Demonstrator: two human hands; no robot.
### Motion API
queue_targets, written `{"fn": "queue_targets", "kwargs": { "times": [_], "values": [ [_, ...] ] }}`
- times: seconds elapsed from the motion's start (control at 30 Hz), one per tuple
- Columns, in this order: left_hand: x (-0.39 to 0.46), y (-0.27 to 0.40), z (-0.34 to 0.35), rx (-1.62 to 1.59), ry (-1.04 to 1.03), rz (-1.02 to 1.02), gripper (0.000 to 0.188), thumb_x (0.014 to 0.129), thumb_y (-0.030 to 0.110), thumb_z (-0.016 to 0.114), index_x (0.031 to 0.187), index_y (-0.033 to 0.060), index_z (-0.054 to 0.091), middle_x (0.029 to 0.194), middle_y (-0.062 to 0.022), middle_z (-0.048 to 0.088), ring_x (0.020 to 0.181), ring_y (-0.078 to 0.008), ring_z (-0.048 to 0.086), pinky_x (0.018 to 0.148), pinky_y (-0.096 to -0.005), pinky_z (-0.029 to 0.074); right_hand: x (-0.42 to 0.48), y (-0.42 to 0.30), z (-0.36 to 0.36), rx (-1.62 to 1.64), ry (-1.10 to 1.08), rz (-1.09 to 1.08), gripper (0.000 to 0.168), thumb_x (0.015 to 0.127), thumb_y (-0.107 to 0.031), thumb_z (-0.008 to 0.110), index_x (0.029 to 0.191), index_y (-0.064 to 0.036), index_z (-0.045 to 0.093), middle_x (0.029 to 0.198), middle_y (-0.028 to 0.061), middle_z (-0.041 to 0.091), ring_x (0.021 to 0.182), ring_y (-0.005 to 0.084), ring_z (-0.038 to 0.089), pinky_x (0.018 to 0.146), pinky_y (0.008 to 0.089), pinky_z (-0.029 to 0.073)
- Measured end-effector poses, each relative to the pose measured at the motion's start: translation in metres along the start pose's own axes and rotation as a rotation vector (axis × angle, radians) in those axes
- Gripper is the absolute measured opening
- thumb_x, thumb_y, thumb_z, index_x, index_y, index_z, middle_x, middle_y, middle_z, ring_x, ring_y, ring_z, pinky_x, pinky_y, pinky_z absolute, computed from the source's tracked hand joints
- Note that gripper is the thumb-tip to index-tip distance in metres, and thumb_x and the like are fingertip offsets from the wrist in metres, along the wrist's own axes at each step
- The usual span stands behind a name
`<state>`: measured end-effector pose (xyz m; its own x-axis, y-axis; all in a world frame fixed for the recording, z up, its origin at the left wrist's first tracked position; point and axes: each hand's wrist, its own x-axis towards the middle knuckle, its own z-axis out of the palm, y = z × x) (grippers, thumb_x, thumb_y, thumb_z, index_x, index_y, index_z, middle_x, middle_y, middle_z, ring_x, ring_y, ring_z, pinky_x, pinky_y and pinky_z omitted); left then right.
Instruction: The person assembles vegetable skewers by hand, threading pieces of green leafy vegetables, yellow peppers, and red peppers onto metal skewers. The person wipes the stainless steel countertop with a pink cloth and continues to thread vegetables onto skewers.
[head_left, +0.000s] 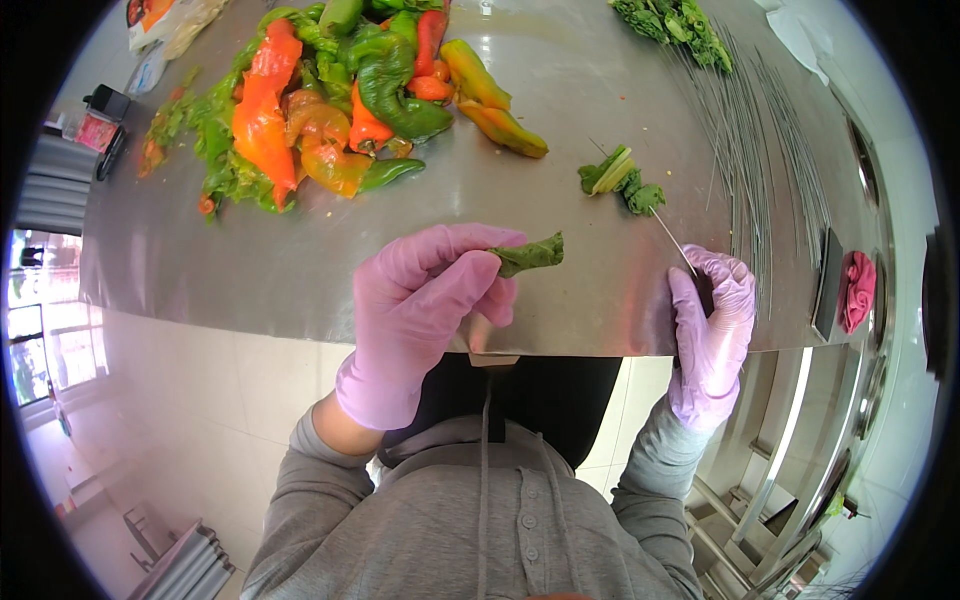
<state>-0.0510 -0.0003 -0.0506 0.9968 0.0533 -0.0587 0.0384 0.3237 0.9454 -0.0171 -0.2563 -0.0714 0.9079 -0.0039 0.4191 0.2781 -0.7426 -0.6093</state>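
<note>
My left hand (420, 307), in a pink-purple disposable glove, pinches a rolled green leaf (534, 256) between thumb and fingertips above the steel table. The leaf's free end points right. In my right hand (711, 322), gloved alike, is a thin metal skewer (673, 238), slanting up and left. Folded leafy greens (643, 196) with pale cut stems (613, 172) are threaded near its far end, and its tip shows just beyond them. A gap separates the held leaf from the skewered greens.
Red, orange and green peppers (262, 112) lie heaped with lettuce at the upper left of the steel table (225, 270). Loose metal skewers (739, 142) spread at right, below a leafy bunch (679, 30). A dark flat object (827, 285) and a red cloth (856, 291) sit at the right edge.
</note>
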Motion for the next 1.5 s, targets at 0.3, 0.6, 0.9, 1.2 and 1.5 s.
{"fn": "queue_targets", "kwargs": {
  "times": [0.3,0.6,0.9,1.2,1.5],
  "values": [
    [0.001,0.003,-0.006,-0.122,0.045,-0.036,0.029,0.094,0.021,0.056,0.107,-0.0042,0.062,0.075,-0.0081,0.063,0.063,-0.0151,0.06,0.058,-0.0253,0.049,-0.017,-0.027,-0.02,0.293,0.132,0.058,0.015,0.073,0.013,0.067,0.077,-0.001,0.061,0.08,0.0068,0.063,0.073,0.013,0.055,0.069,0.026,0.045],
    [0.004,-0.003,-0.007,-0.236,0.043,0.065,0.025,0.095,0.011,0.054,0.113,-0.0047,0.061,0.088,-0.0112,0.067,0.079,-0.0177,0.066,0.074,-0.0285,0.054,-0.045,-0.048,-0.016,0.274,0.009,0.0,0.028,0.064,0.013,0.075,0.084,-0.005,0.068,0.077,0.0037,0.062,0.068,0.0116,0.055,0.059,0.0212,0.041],
    [0.005,-0.005,-0.005,-0.168,0.024,0.11,0.03,0.093,0.017,0.058,0.112,-0.0062,0.06,0.094,-0.0124,0.067,0.086,-0.0197,0.066,0.081,-0.0296,0.053,-0.046,-0.054,-0.009,0.252,0.018,0.021,0.026,0.066,0.013,0.074,0.084,-0.006,0.069,0.076,0.0028,0.06,0.066,0.0101,0.053,0.057,0.0199,0.04],
    [0.003,-0.004,-0.006,-0.186,0.056,0.031,0.022,0.089,0.006,0.062,0.108,-0.0034,0.063,0.098,-0.008,0.067,0.085,-0.0143,0.065,0.081,-0.0262,0.052,-0.052,-0.057,-0.005,0.277,0.005,0.101,0.022,0.07,0.009,0.074,0.084,-0.006,0.069,0.076,0.0027,0.059,0.064,0.0091,0.051,0.057,0.0198,0.039],
    [0.004,-0.006,-0.005,-0.171,0.077,0.033,0.021,0.085,-0.008,0.06,0.106,-0.0046,0.064,0.104,-0.0106,0.067,0.09,-0.0134,0.064,0.083,-0.026,0.052,-0.055,-0.072,-0.002,0.212,-0.024,0.136,0.019,0.074,0.009,0.071,0.086,-0.006,0.068,0.078,0.0043,0.06,0.065,0.0107,0.055,0.058,0.0212,0.042]
  ]
}}
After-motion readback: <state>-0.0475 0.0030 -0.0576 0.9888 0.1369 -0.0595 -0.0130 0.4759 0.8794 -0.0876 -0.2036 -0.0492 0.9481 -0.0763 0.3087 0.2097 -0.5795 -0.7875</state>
